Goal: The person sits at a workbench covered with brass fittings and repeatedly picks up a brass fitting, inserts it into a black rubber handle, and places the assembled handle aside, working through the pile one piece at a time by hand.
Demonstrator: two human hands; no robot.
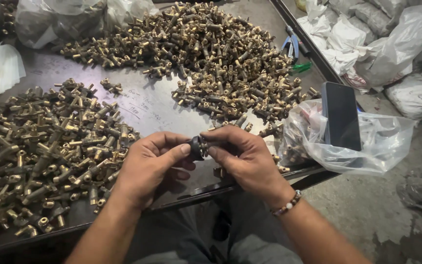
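Both hands meet over the table's [147, 105] near edge: left hand [145, 168] and right hand [242, 156] pinch one small dark fitting [198, 146] between them, fingers clenched on it from both sides. Brass fittings heap [40, 151] left of hands, bigger pile [206, 58] beyond. Clear plastic bag [367, 142] with dark phone [342, 116] on it at right

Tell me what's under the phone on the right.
The dark phone lies on a clear plastic bag at the table edge. Brass fittings show inside the bag; what's directly beneath the phone is hidden.
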